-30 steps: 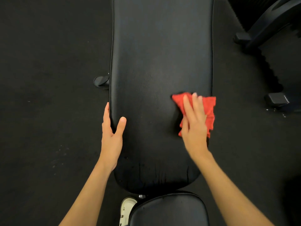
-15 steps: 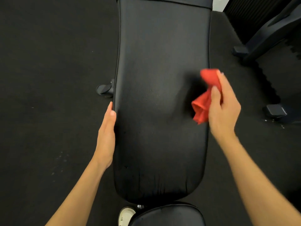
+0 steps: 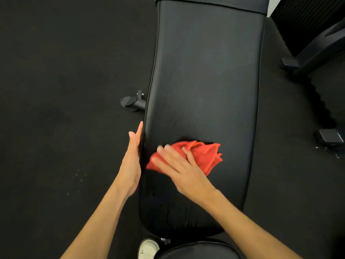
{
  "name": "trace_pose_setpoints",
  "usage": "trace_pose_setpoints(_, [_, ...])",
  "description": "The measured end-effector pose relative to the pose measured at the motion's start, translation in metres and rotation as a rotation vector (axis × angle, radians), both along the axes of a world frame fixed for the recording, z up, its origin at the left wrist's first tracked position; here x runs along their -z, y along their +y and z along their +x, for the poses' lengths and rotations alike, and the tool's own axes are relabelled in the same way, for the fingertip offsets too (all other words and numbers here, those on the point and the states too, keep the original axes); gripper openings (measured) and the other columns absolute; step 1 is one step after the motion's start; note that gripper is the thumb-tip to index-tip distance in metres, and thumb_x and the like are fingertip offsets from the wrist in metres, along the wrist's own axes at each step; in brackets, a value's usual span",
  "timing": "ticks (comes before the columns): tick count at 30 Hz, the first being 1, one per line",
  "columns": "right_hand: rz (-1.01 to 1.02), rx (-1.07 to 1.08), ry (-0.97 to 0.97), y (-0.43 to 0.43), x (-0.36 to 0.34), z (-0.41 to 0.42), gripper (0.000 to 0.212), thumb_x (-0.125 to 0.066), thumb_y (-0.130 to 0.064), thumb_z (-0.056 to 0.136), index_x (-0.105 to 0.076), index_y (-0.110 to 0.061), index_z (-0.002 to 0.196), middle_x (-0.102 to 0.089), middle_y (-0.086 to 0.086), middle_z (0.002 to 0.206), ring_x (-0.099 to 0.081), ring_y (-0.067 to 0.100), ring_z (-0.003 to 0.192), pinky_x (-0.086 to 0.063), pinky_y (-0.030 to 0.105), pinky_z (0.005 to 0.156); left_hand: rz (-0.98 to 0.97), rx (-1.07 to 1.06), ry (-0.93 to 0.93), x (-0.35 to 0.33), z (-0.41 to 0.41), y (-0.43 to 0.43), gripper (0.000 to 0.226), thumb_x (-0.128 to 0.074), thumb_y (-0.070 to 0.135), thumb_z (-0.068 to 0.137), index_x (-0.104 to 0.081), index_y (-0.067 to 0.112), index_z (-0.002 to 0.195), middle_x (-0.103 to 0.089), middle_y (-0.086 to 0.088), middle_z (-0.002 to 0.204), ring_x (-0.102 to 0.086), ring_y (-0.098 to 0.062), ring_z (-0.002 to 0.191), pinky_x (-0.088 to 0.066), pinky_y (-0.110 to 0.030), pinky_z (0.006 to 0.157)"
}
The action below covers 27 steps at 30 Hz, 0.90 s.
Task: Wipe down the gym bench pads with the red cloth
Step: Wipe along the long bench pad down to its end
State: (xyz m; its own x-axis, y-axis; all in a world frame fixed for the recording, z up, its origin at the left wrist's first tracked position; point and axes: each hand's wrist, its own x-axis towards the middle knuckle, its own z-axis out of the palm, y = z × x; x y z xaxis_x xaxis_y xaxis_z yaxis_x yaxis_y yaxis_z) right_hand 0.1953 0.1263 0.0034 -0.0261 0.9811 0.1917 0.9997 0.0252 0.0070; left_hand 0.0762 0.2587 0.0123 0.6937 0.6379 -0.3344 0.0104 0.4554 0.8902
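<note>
The right hand [image 3: 182,170] lies flat, palm down, fingers spread, on a crumpled red cloth [image 3: 202,156] and presses it against the long black vinyl bench pad [image 3: 205,81]. It pins the cloth rather than clutching it; the fingertips are blurred. The cloth sits on the near third of the pad, bunched under and beyond the fingers, with its folded corners sticking out past the thumb side of that hand and one corner showing past the little-finger side.

The left hand [image 3: 131,161] is flattened, fingers straight and together, edge-on against the left side of the same pad, just beside the cloth hand across a narrow strip of bare vinyl. It grasps nothing; whether its palm actually touches the pad's side wall cannot be told.

Beyond the left hand's fingertips, a black round-capped metal frame foot [image 3: 131,103] pokes out from under the pad onto the dark rubber floor [image 3: 56,90]. Below both forearms, nearer the person, the rounded edge of a second black vinyl seat pad [image 3: 197,249] shows, and just left of it the toe of a pale shoe [image 3: 148,248]. Well off to the right of the right hand stand the black legs of other gym equipment [image 3: 313,53].
</note>
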Motion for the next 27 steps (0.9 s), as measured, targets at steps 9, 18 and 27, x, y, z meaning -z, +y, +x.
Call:
trace_pose_setpoints(9, [0.325, 0.157, 0.234, 0.059, -0.086, 0.119, 0.038, -0.033, -0.009, 0.100, -0.053, 0.003, 0.131, -0.042, 0.030, 0.141, -0.037, 0.046, 0.133, -0.019, 0.041, 0.115, -0.142, 0.062, 0.054, 0.015, -0.014, -0.012, 0.048, -0.038, 0.068, 0.093, -0.040, 0.061, 0.140, -0.058, 0.034, 0.131, -0.057, 0.015, 0.115, -0.043, -0.019, 0.090])
trace_pose_setpoints(18, [0.536, 0.576, 0.202, 0.120, -0.094, 0.091, 0.048, -0.041, -0.028, 0.100, -0.040, -0.013, 0.145, -0.033, 0.011, 0.153, -0.024, 0.031, 0.144, -0.015, 0.048, 0.115, -0.177, -0.006, 0.065, 0.013, -0.009, -0.016, 0.040, -0.033, 0.065, 0.098, -0.034, 0.065, 0.138, -0.063, 0.042, 0.114, -0.061, 0.019, 0.099, -0.051, -0.005, 0.067])
trace_pose_setpoints(27, [0.164, -0.059, -0.081, 0.053, -0.004, 0.003, 0.063, -0.055, -0.013, 0.080, -0.046, -0.018, 0.142, -0.039, 0.006, 0.151, -0.032, 0.027, 0.140, -0.020, 0.050, 0.113, -0.162, -0.044, 0.050, 0.027, -0.019, -0.015, 0.048, -0.021, 0.055, 0.105, -0.053, 0.040, 0.137, -0.064, 0.024, 0.129, -0.057, 0.011, 0.119, -0.045, -0.017, 0.095])
